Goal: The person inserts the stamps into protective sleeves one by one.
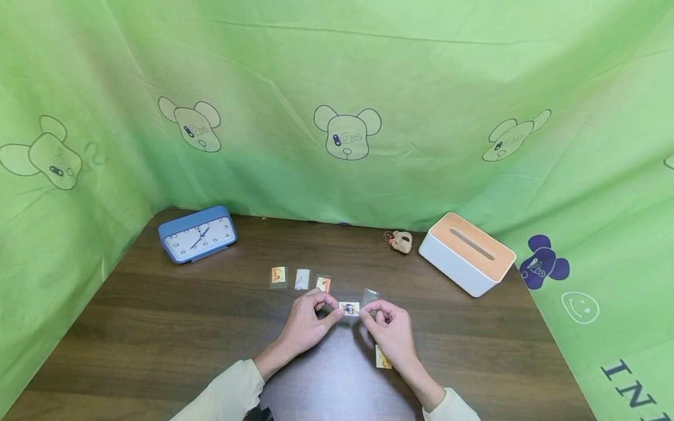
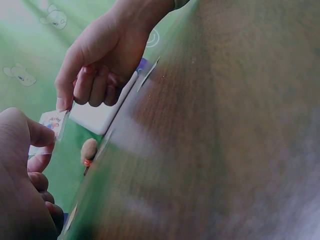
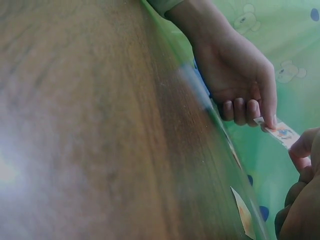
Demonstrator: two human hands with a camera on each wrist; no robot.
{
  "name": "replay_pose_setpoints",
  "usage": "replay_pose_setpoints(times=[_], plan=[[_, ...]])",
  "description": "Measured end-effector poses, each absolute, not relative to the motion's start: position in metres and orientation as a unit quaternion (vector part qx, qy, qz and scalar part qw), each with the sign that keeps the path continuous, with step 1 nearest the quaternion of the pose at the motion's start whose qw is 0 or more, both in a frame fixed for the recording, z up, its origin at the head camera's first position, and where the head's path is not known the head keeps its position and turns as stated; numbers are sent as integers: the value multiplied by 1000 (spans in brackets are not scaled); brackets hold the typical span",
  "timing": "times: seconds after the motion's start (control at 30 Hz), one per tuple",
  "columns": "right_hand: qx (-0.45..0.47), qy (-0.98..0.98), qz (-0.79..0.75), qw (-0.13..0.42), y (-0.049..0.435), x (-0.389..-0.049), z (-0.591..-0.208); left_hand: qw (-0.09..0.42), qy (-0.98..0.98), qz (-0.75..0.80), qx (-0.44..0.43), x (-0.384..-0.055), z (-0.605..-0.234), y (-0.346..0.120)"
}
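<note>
A small stamp-like picture card with a pale border and a dark coloured figure is stretched between both hands over the table. My left hand pinches its left end with thumb and index finger. At the right end, my right hand pinches it the same way, other fingers curled in. Both wrist views show the card raised off the wood. A clear plastic sleeve lies just beyond the right fingers. Beside the right wrist rests an orange-yellow card, partly covered by it.
Three small sleeved pieces lie in a row beyond the left hand: an orange card, a whitish one and another orange one. A blue clock, a plush keychain and a tissue box stand along the back of the table.
</note>
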State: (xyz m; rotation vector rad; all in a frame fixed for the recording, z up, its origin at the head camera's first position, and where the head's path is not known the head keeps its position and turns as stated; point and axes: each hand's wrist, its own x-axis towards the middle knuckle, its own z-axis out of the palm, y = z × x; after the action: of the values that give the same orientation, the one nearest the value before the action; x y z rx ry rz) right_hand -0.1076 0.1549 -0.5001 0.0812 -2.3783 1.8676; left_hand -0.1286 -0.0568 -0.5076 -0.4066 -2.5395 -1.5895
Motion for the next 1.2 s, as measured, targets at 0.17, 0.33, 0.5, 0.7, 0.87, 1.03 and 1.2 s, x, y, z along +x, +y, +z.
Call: replay_pose_setpoints(times=[0.17,0.33,0.5,0.7,0.87,1.03,1.2], plan=[[33,-785,615,62,154,-108,-500,58,-840,-522,-137,-129,-507,-57],[55,-782,617,66,153,-108,-501,81,-828,-532,-159,-130,-513,-58],[58,-779,621,72,153,-109,-502,131,-812,-535,-193,-138,-535,-60],[50,-777,624,64,156,-109,-501,143,-798,-547,-207,-137,-535,-61],[56,-779,621,60,156,-109,-500,145,-796,-549,-212,-139,-535,-61],[60,-784,615,59,157,-109,-501,139,-803,-538,-217,-141,-538,-62],[54,-790,608,59,158,-110,-502,151,-802,-530,-230,-144,-541,-62]])
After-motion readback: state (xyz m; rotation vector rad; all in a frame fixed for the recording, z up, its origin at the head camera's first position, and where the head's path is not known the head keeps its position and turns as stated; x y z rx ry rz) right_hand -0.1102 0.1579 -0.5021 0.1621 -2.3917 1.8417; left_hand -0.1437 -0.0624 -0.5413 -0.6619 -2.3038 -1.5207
